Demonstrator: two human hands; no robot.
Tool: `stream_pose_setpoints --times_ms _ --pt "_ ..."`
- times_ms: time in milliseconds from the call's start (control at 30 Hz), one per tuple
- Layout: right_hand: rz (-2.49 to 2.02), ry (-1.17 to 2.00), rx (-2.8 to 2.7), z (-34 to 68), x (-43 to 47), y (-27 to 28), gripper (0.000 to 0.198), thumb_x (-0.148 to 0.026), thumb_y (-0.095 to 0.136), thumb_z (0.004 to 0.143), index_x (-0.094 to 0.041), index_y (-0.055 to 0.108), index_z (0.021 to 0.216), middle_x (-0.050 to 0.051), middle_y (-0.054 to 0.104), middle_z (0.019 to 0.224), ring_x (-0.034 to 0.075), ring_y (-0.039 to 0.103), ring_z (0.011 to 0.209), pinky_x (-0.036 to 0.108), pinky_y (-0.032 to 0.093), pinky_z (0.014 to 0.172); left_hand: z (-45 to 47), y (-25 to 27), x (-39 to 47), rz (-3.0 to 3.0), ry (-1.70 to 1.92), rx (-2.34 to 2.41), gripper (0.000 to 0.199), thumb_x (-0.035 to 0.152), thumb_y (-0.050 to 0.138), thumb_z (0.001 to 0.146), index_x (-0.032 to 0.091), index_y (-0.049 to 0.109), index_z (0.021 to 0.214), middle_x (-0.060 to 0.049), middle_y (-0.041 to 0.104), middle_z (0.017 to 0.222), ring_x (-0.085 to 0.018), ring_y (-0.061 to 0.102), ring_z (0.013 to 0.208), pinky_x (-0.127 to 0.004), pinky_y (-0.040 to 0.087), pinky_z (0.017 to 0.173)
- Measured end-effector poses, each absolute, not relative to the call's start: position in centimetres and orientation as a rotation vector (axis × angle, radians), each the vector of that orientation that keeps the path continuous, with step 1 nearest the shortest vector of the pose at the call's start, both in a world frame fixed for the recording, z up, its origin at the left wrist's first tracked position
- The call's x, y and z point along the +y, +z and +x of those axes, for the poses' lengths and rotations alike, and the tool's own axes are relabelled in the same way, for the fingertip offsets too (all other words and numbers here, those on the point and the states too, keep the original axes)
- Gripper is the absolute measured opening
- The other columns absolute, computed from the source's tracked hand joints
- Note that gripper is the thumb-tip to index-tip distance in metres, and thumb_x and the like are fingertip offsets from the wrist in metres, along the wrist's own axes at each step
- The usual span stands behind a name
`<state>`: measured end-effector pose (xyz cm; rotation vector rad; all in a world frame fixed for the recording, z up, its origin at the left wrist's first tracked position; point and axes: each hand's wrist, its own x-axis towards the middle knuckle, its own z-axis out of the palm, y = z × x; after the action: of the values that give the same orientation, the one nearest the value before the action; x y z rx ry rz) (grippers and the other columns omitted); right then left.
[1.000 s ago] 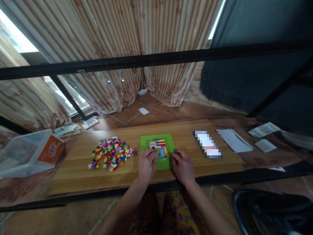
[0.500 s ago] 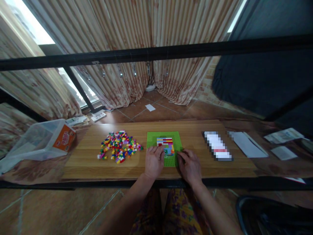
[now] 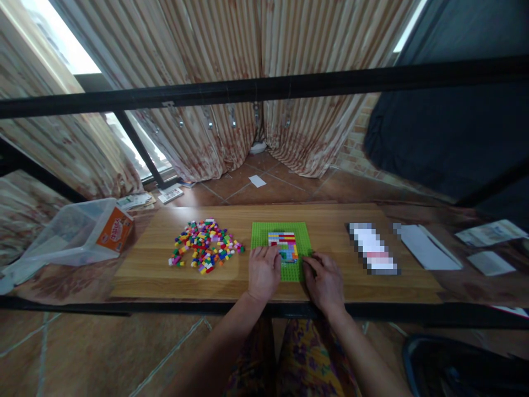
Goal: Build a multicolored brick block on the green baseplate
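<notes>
A green studded baseplate (image 3: pixel 258 231) lies on the wooden board, with a flat patch of coloured toy bricks (image 3: pixel 285 238) built on its middle. My left hand (image 3: pixel 264 273) rests over the plate's left side. Its fingers are curled together at the left edge of the brick patch, and whatever the fingertips hold is hidden. My right hand (image 3: pixel 325 280) is at the plate's right edge, thumb and fingers bent closed on that edge. To the left of the plate, a loose heap of small multicoloured bricks (image 3: pixel 206 242) is spread on the board.
A clear plastic bin (image 3: pixel 70 231) with an orange label lies at the left. Right of the plate is a blurred-out phone-like slab (image 3: pixel 374 248), then white paper (image 3: pixel 430 246). A black rail (image 3: pixel 248 91) crosses beyond the wooden board (image 3: pixel 165 286), before curtains (image 3: pixel 198 49).
The whole view has shifted slightly, so things appear a little farther right. Both hands keep nearly the same places on the baseplate.
</notes>
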<state>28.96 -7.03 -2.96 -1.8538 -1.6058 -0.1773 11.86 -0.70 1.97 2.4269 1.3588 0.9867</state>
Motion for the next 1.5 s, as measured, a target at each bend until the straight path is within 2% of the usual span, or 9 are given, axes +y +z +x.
stream_pose_setpoints --times_ms 133,700,767,867,967,1133,1500 --pt "-1.869 -0.18 -1.599 28.9 -7.0 -3.0 0.027 -0.032 0.05 0.092 -0.022 0.073 0.101 0.011 0.063 0.109 0.023 0.056 0.096 0.039 0.046 0.084 11.8 1.7 -0.7 2.487 1.032 1.311 0.016 0.017 0.054 0.091 0.022 0.069 0.088 -0.003 0.071 0.088 -0.02 0.056 0.082 -0.035 0.038 0.076" --pt "-1.871 -0.172 -1.608 29.1 -7.0 -3.2 0.03 -0.035 0.048 0.093 -0.021 0.073 0.099 0.011 0.064 0.107 0.023 0.057 0.096 0.039 0.046 0.085 12.2 1.6 -0.7 2.583 0.923 1.383 0.013 0.018 0.058 0.088 0.023 0.069 0.082 -0.002 0.07 0.086 -0.021 0.056 0.084 -0.036 0.038 0.075" --pt "-1.856 -0.184 -1.611 29.2 -7.0 -3.4 0.03 -0.036 0.048 0.093 -0.021 0.073 0.099 0.011 0.064 0.106 0.023 0.057 0.096 0.039 0.046 0.085 12.1 1.9 -0.9 2.565 0.912 1.395 0.013 0.019 0.058 0.089 0.024 0.069 0.084 -0.002 0.07 0.089 -0.021 0.056 0.085 -0.036 0.039 0.075" --pt "-1.84 -0.204 -1.62 29.4 -7.0 -3.6 0.031 -0.037 0.047 0.092 -0.02 0.073 0.099 0.011 0.064 0.106 0.024 0.057 0.097 0.04 0.046 0.085 11.5 2.3 -1.5 2.515 0.947 1.385 0.018 0.018 0.054 0.09 0.024 0.069 0.099 -0.004 0.07 0.098 -0.02 0.057 0.087 -0.036 0.042 0.078" --pt "-1.819 -0.208 -1.639 29.6 -6.9 -3.9 0.031 -0.037 0.048 0.092 -0.02 0.073 0.1 0.012 0.063 0.106 0.025 0.056 0.099 0.041 0.047 0.085 9.9 2.4 -2.4 2.433 1.015 1.383 0.027 0.013 0.05 0.091 0.023 0.065 0.112 -0.006 0.069 0.101 -0.021 0.058 0.09 -0.037 0.045 0.081" --pt "-1.811 -0.206 -1.644 29.8 -7.0 -4.3 0.032 -0.038 0.048 0.092 -0.021 0.073 0.1 0.012 0.064 0.108 0.025 0.057 0.1 0.042 0.047 0.087 5.2 2.0 -3.7 2.301 1.09 1.544 0.022 0.01 0.051 0.088 0.02 0.065 0.102 -0.007 0.068 0.098 -0.022 0.059 0.094 -0.038 0.048 0.084" --pt "-1.831 -0.228 -1.683 30.6 -7.1 -5.1 0.041 -0.048 0.043 0.091 -0.02 0.073 0.098 0.012 0.063 0.108 0.028 0.059 0.099 0.043 0.049 0.086 -5.0 0.0 -3.7 1.999 1.153 2.053 0.018 0.015 0.051 0.087 0.02 0.066 0.096 -0.007 0.067 0.093 -0.023 0.062 0.093 -0.039 0.051 0.085"
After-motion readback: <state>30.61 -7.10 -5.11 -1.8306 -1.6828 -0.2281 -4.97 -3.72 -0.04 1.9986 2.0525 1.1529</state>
